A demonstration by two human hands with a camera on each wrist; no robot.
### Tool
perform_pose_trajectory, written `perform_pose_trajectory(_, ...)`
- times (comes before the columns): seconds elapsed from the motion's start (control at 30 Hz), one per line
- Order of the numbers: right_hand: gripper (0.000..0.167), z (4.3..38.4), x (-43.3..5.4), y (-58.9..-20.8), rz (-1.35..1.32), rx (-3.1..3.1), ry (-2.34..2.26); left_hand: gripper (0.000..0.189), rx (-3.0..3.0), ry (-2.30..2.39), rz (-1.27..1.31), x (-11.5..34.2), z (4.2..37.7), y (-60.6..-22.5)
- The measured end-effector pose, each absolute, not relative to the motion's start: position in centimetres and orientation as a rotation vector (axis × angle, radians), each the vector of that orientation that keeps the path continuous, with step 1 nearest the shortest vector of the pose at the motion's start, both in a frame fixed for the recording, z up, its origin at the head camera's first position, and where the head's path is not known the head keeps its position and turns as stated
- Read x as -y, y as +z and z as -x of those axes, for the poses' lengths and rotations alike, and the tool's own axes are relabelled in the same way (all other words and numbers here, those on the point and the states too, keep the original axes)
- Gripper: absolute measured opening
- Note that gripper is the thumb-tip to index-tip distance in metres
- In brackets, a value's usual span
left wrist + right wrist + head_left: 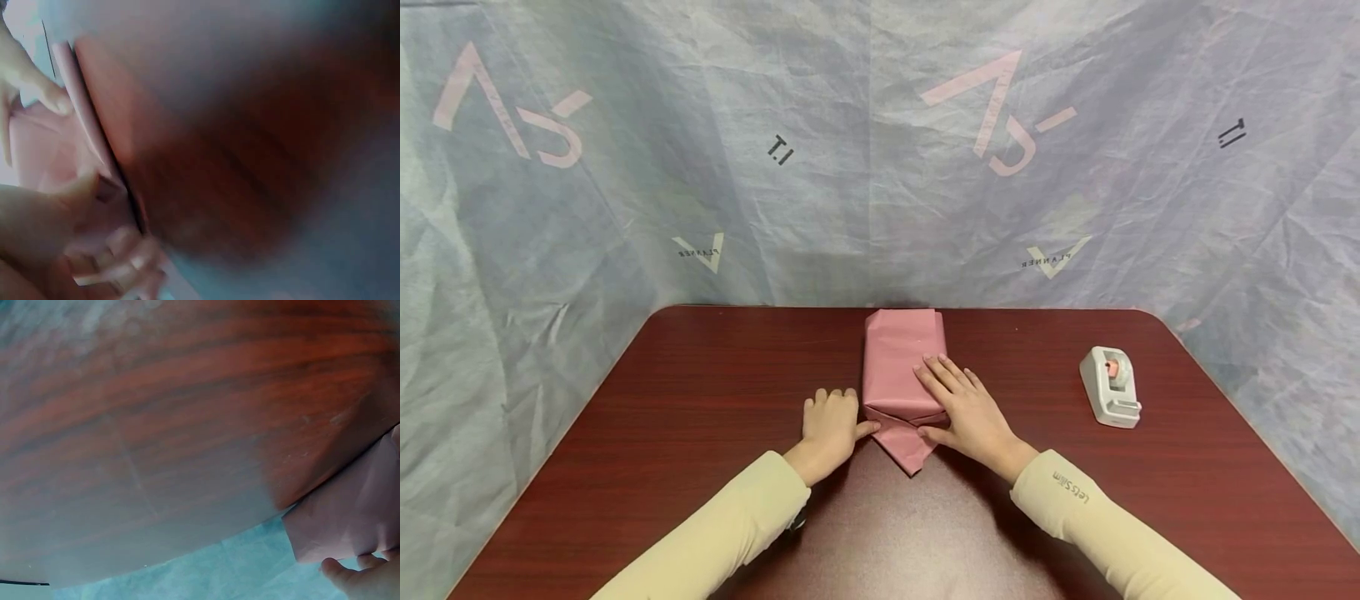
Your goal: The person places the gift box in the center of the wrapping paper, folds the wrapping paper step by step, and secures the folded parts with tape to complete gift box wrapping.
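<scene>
A box-shaped package wrapped in pink paper (898,354) lies lengthwise at the back middle of the table. At its near end a pointed paper flap (904,446) sticks out toward the person. My left hand (830,423) is at the package's near left corner, its thumb stretched onto the flap's left edge and its fingers bent beside the package. Spread over the package's right side are the fingers of my right hand (973,415), while its thumb touches the flap's right edge. The left wrist view shows both thumbs near the folded end of the wrapping paper (44,147).
A white tape dispenser (1111,387) stands on the right part of the dark red wooden table (715,358). Grey printed cloth (820,208) hangs behind the table and along both sides. The package's far end is close to the table's back edge.
</scene>
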State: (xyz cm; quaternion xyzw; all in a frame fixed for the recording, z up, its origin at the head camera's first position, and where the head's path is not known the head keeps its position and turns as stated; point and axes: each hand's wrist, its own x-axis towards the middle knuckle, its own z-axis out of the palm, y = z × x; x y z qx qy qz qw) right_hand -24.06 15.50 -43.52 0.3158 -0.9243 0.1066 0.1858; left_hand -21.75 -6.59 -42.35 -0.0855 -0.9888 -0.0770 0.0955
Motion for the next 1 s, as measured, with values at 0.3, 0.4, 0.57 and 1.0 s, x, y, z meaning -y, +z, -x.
perform_pose_trajectory(0.3,0.085,24.0,-15.6,-43.3,-0.892,2.611,0.318,0.039,2.935,-0.345,0.385,6.8,22.6,-42.7)
perform_pose_trajectory(0.4,0.085,24.0,-15.6,-43.2,-0.890,2.618,0.315,0.037,2.964,-0.405,0.361,6.8,22.6,-42.5)
perform_pose_trajectory(0.57,0.085,24.1,-15.6,-43.3,-0.896,2.626,0.305,0.037,3.050,-0.490,0.302,6.8,22.6,-42.1)
perform_pose_trajectory(1.0,0.083,24.3,-15.7,-43.5,-0.897,2.630,0.266,0.038,3.174,-0.653,0.116,6.7,22.2,-41.7)
